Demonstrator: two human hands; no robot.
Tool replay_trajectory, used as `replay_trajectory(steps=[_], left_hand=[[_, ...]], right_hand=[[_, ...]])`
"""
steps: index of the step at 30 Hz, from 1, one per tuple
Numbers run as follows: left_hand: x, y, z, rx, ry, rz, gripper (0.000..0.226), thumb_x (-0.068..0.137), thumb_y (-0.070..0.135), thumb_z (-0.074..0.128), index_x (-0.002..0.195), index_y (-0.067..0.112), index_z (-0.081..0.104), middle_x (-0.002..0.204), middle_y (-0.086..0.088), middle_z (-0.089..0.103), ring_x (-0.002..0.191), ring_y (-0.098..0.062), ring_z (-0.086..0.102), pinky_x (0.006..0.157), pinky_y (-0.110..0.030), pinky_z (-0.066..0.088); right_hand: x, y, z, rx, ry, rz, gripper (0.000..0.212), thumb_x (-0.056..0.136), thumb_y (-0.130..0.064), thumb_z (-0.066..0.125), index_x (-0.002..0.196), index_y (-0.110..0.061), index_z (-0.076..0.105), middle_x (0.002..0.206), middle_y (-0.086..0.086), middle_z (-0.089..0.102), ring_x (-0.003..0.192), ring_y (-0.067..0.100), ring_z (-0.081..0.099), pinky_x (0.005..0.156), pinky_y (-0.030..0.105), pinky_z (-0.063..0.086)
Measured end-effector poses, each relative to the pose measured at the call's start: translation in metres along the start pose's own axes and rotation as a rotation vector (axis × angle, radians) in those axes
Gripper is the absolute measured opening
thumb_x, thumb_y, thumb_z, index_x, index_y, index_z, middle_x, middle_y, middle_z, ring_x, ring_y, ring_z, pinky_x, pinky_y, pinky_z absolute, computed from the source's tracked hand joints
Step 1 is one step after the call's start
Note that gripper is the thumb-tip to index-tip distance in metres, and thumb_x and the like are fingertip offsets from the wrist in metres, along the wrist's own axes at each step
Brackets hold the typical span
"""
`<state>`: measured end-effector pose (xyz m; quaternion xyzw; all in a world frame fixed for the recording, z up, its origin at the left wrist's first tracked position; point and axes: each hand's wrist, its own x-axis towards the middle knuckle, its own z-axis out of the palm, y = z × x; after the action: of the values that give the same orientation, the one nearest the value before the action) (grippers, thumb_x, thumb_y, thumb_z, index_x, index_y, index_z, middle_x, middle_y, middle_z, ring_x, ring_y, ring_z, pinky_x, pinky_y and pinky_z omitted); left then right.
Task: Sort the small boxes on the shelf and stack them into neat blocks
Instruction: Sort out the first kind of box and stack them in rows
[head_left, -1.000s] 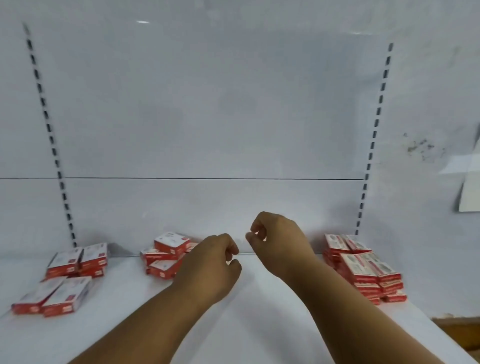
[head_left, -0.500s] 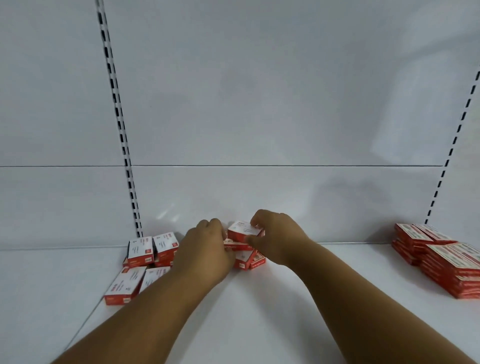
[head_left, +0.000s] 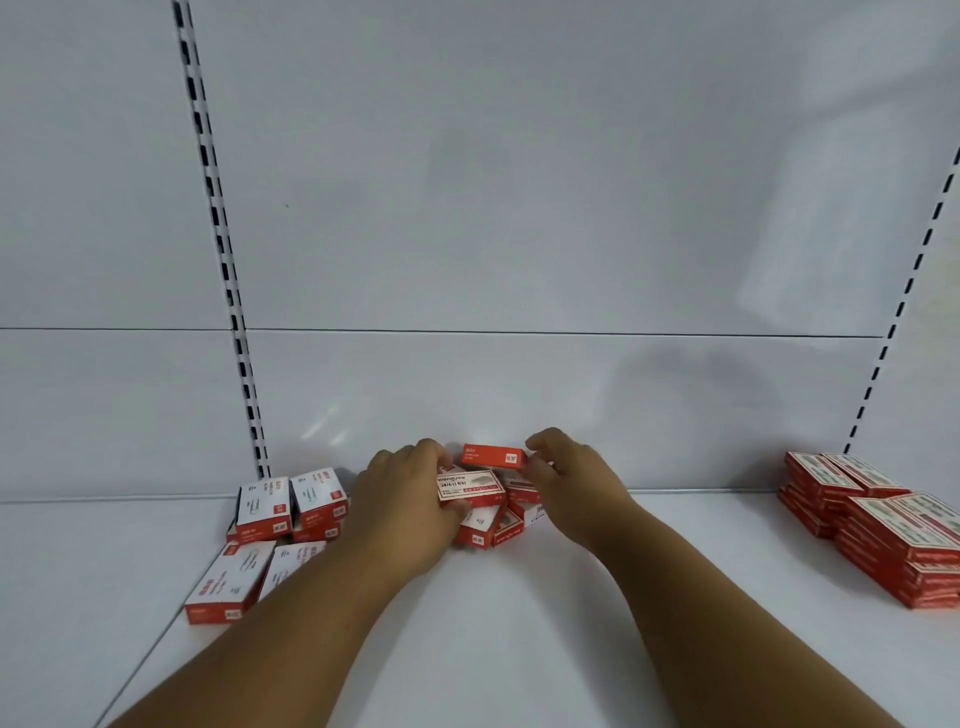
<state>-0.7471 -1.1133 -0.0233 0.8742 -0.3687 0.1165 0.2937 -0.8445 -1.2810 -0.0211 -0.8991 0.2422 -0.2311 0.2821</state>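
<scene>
White back panel; slotted uprights left and right.

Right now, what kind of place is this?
Probably a shop or stockroom shelf bay: white shelf, slotted upright on the back panel, and a stack of matching red-and-white boxes being sorted.

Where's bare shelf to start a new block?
Free: the wide patch between the middle pile and the right stacks, plus the shelf front between the forearms. Crowded: the left boxes through the pile.
</scene>
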Motion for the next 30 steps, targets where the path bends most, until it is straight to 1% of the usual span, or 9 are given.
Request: replay_trajectory(steps=[3,6,8,11,16,19,23,25,30], left_hand=[[-0.002,-0.003,-0.002,-0.136,0.032,-0.009,0.042,0.076,0.040,0.078,0.109,0.042,0.054,0.104,0.024,0.057,0.099,-0.004,0.054,0.083,-0.025,0.048],[-0.007,-0.003,-0.005,-0.307,0.011,-0.014,0.041,0.076,0.035,0.080,0.094,0.052,0.048,0.095,0.035,0.048,0.090,0.009,0.055,0.066,-0.006,0.040],[-0.010,-0.001,-0.005,-0.371,0.011,0.012,0.044,0.077,0.031,0.080,0.089,0.059,0.048,0.099,0.035,0.049,0.092,0.019,0.052,0.060,-0.003,0.039],[-0.014,0.001,-0.006,-0.415,0.018,0.066,0.054,0.077,0.025,0.081,0.092,0.066,0.048,0.106,0.034,0.049,0.099,0.021,0.049,0.067,-0.004,0.045],[-0.016,0.003,-0.006,-0.524,0.064,0.070,0.048,0.077,0.019,0.080,0.094,0.055,0.052,0.107,0.026,0.055,0.099,0.014,0.055,0.066,-0.005,0.048],[-0.017,0.004,-0.007,-0.582,0.062,-0.002,0.042,0.078,0.025,0.079,0.094,0.053,0.051,0.101,0.026,0.060,0.092,0.011,0.060,0.057,-0.008,0.050],[-0.016,0.002,-0.006,-0.661,0.056,-0.098,0.044,0.076,0.030,0.080,0.094,0.054,0.048,0.094,0.025,0.065,0.082,0.018,0.061,0.049,-0.014,0.052],[-0.016,0.001,-0.006,-0.708,0.060,-0.142,0.043,0.074,0.032,0.081,0.094,0.051,0.048,0.093,0.023,0.067,0.079,0.014,0.063,0.049,-0.019,0.055],[-0.017,0.004,-0.008,-0.760,0.043,-0.191,0.043,0.069,0.040,0.082,0.094,0.053,0.050,0.096,0.024,0.068,0.075,0.006,0.069,0.050,-0.022,0.057]], right_hand=[[-0.004,0.010,-0.004,-0.181,-0.033,-0.005,0.041,0.089,-0.040,0.054,0.127,-0.026,0.053,0.118,-0.005,0.062,0.107,0.019,0.051,0.086,0.037,0.049],[-0.007,0.012,-0.003,-0.232,-0.031,-0.047,0.036,0.084,-0.043,0.063,0.116,-0.027,0.059,0.109,-0.006,0.064,0.102,0.019,0.054,0.079,0.032,0.047],[-0.008,0.010,-0.006,-0.136,-0.006,-0.010,0.038,0.080,-0.044,0.072,0.112,-0.029,0.058,0.100,-0.010,0.062,0.089,0.011,0.056,0.065,0.022,0.043],[-0.008,0.008,-0.019,-0.003,0.048,0.033,0.034,0.073,-0.036,0.075,0.099,-0.033,0.054,0.087,-0.016,0.059,0.073,0.004,0.058,0.055,0.016,0.040],[-0.012,0.002,-0.032,0.521,0.092,0.108,0.020,0.081,-0.013,0.063,0.093,-0.029,0.063,0.094,0.002,0.067,0.075,0.016,0.071,0.063,0.032,0.058],[-0.012,-0.001,-0.034,0.726,0.068,0.140,0.021,0.087,0.000,0.057,0.097,-0.017,0.062,0.095,0.010,0.072,0.083,0.022,0.074,0.077,0.045,0.058],[-0.013,-0.006,-0.036,1.054,0.017,0.119,0.023,0.084,0.016,0.058,0.092,-0.005,0.054,0.098,0.020,0.073,0.094,0.032,0.072,0.081,0.038,0.058],[-0.015,-0.006,-0.034,1.176,-0.023,0.139,0.025,0.082,0.018,0.061,0.086,-0.005,0.051,0.099,0.020,0.073,0.096,0.034,0.071,0.084,0.040,0.058],[-0.014,-0.006,-0.029,1.271,-0.100,0.162,0.028,0.080,0.013,0.068,0.086,-0.006,0.048,0.106,0.021,0.071,0.098,0.040,0.069,0.091,0.048,0.055]])
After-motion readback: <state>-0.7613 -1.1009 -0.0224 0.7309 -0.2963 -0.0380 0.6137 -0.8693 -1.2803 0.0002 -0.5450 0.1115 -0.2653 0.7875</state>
